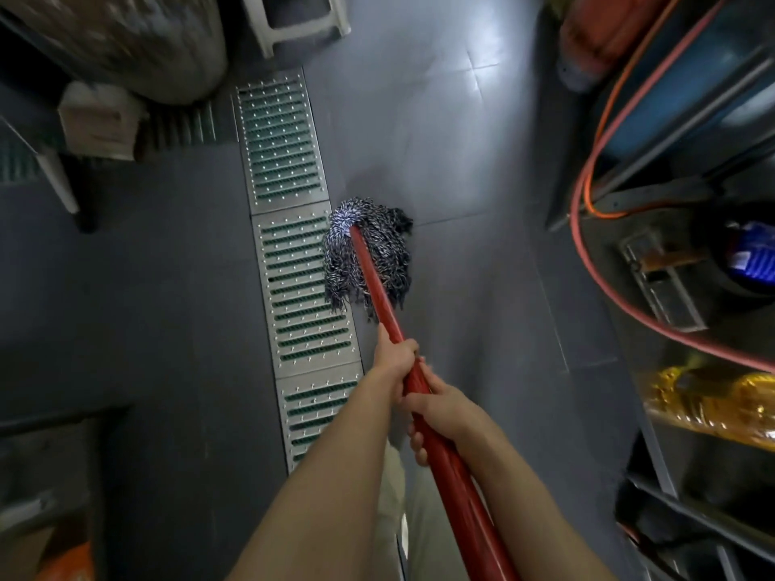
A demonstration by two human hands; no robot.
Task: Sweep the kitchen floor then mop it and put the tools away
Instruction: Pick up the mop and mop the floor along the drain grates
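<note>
The mop [369, 257] is judged stiff along its red handle, with a soft, floppy string head that is likely heavy when wet. It is best held on the handle with two spaced grips. The left hand [394, 358] is wrapped round the handle nearer the head, the right hand [440, 413] just behind it. The head lies on the floor [461, 161] just beside the drain grate [293, 253].

Dark grey tile floor [146, 287], glare patch at top centre. Metal drain grate [293, 253] runs top centre to bottom centre. Mop head [390, 262] lies on the tiles, touching the grate's right edge. White stool [293, 23] at top. Red hose [604, 278] curves along the right.
</note>
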